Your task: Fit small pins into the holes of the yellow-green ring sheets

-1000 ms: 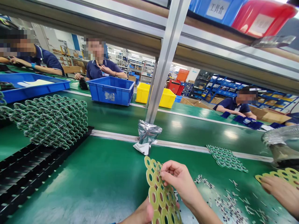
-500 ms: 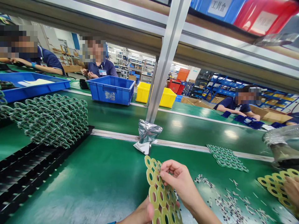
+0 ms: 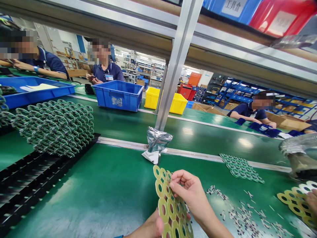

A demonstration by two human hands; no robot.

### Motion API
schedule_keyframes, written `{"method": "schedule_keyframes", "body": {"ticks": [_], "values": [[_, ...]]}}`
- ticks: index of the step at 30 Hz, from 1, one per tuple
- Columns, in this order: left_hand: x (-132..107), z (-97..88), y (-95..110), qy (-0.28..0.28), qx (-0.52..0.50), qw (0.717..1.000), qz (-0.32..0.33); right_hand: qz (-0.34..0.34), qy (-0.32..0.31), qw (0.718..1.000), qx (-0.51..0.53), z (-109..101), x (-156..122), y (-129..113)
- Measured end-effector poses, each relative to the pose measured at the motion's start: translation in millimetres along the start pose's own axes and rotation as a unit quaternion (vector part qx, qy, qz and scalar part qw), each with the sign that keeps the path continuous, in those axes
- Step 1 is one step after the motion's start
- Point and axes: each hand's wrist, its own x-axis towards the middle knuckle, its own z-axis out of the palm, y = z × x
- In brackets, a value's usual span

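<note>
A yellowish panel of joined ring-shaped boards is tilted up at the bottom centre. My left hand is closed around its lower left edge, thumb on the near face. At the panel's upper right, my right hand pinches with thumb and index finger against the rings; whatever is between the fingertips is too small or hidden. Many small white-and-black parts lie scattered on the green bench to the right of my right hand.
A crumpled silver bag stands beyond the panel, by a metal post. Green ring boards are stacked on a black rack at left. Another green panel lies right. A co-worker's hand holds a similar yellow panel.
My hands and the panel hold almost the same pose. At the right edge, the co-worker's yellow panel has shifted slightly right and tilted, its upper rings now bright with glare.
</note>
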Motion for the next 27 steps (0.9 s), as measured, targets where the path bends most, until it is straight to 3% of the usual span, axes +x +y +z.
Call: {"method": "schedule_keyframes", "body": {"ticks": [11, 20, 27], "values": [[-0.3, 19.5, 11.0, -0.028, 0.016, 0.998, 0.047, -0.051, 0.011, 0.989, -0.135, 4.9, -7.2, -7.0], [-4.0, 2.7, 4.2, -0.02, 0.016, 1.0, 0.013, -0.053, -0.019, 0.974, -0.22, -7.9, -4.8, -24.1], [-3.0, 8.0, 6.0, -0.027, 0.027, 0.999, 0.013, -0.079, -0.017, 0.949, -0.306, -6.4, -5.6, -25.2]]}}
